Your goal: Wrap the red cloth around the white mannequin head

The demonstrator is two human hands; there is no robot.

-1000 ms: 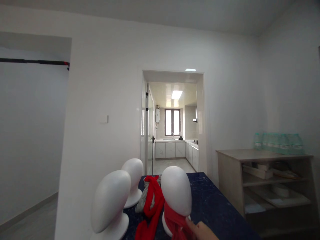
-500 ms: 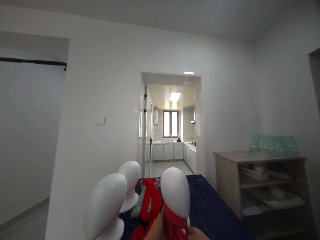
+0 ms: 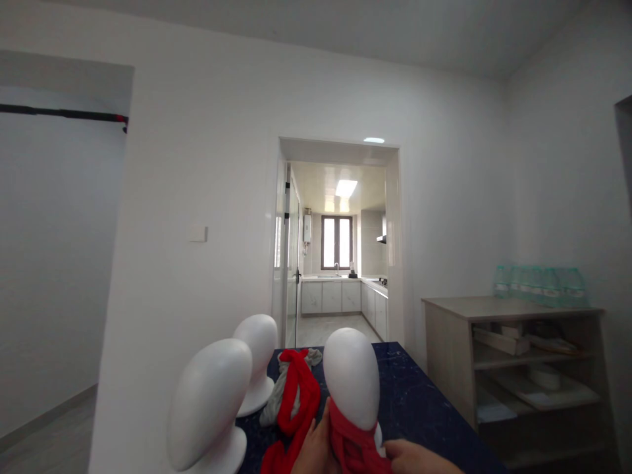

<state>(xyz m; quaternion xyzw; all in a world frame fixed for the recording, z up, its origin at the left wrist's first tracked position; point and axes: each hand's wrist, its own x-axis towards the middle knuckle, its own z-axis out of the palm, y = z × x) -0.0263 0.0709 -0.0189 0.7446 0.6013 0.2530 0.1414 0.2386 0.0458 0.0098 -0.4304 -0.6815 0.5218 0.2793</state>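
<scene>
Both hands are low at the near edge, one either side of the red scarf point(image 3: 353, 444) wound round the neck of the nearest mannequin head point(image 3: 351, 378). Left hand point(image 3: 313, 451) presses against the cloth from its side, fingers up along the wrap; right hand point(image 3: 419, 457) comes in from the other side, fingertips touching the bunched folds. Whether either is truly pinching the fabric, I cannot tell, since the frame cuts them off.

Biggest first: the dark blue worktop point(image 3: 419, 401) carries everything, running away toward the kitchen doorway point(image 3: 338, 243). Off to the right stands a wooden shelf unit point(image 3: 513, 368) with a pack of water bottles point(image 3: 540, 285) on top.

That scarfed head stands upright, long axis vertical, leaning a little back, its smooth crown up. Braced from both flanks like that, it looks steadied while the wrap sits snug at the narrow neck.

Two more white heads, one near left point(image 3: 207, 401) and one behind it point(image 3: 257, 362), stand bare. Between them and the scarfed one, a loose red scarf point(image 3: 296, 401) trails lengthwise along the worktop, over a grey cloth point(image 3: 276, 401).
</scene>
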